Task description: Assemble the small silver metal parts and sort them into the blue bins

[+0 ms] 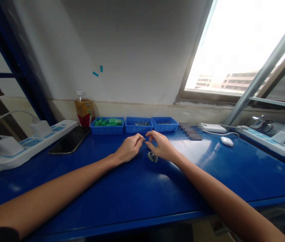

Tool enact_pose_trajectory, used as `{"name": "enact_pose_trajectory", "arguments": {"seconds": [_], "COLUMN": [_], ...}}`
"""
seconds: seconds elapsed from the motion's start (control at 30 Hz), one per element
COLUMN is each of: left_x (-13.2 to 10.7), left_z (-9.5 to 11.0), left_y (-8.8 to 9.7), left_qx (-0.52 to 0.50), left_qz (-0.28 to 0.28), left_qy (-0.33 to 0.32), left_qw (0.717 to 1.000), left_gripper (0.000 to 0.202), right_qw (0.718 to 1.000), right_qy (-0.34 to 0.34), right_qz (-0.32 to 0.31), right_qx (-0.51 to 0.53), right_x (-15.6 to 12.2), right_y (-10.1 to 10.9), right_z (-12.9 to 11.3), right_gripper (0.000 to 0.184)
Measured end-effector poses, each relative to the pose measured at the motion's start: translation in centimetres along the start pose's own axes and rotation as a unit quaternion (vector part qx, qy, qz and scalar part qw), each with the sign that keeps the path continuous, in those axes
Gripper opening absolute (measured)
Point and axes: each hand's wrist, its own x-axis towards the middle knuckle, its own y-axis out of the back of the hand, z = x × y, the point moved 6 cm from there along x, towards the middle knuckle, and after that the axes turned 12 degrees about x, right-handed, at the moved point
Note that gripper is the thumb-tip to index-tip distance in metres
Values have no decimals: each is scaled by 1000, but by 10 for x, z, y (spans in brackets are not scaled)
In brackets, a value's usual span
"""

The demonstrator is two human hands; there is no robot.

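Over the middle of the blue table, my left hand [130, 148] is closed in a pinch. A small metal piece [144, 139] sticks out from its fingertips, too small to name exactly. Just right of it is my right hand [161, 145], its fingers curved and the thumb apart from the index finger, with nothing visible between them. Under the right hand lies a small pile of silvery metal parts [152, 156] on the table, partly covered by that hand. Behind the hands stand two blue bins, the middle bin [138, 128] and the right bin [166, 127], both with small metal parts inside.
A third blue bin [107, 129] holds green packets. To the left are a drink bottle [84, 109], a dark phone [69, 140] and a power strip [35, 143]. At right lie a white earphone case [227, 141], a white power bank [214, 128] and another power strip [268, 141].
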Motion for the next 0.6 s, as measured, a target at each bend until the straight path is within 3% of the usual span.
{"name": "enact_pose_trajectory", "arguments": {"seconds": [0.2,0.3,0.37,0.47,0.53,0.6], "left_x": [0,0,-1,-6,-9,-9], "left_z": [3,5,8,18,22,23], "left_y": [0,-2,-5,-10,-12,-13], "left_qx": [-17,-11,1,19,20,19], "left_qz": [-21,-29,-43,-77,-94,-98], "left_qy": [-7,-14,-50,-143,-185,-190], "left_qw": [1000,999,998,987,978,977], "left_gripper": [32,29,23,25,23,17], "right_qw": [996,994,988,958,939,939], "right_qy": [66,68,36,-77,-147,-179], "right_qz": [-29,-4,56,173,191,156], "right_qx": [-52,-90,-138,-217,-245,-250], "right_x": [-1,7,16,23,20,13], "right_y": [1,15,34,68,80,79], "right_z": [-18,-15,-1,34,56,70], "right_gripper": [7,12,18,21,30,35]}}
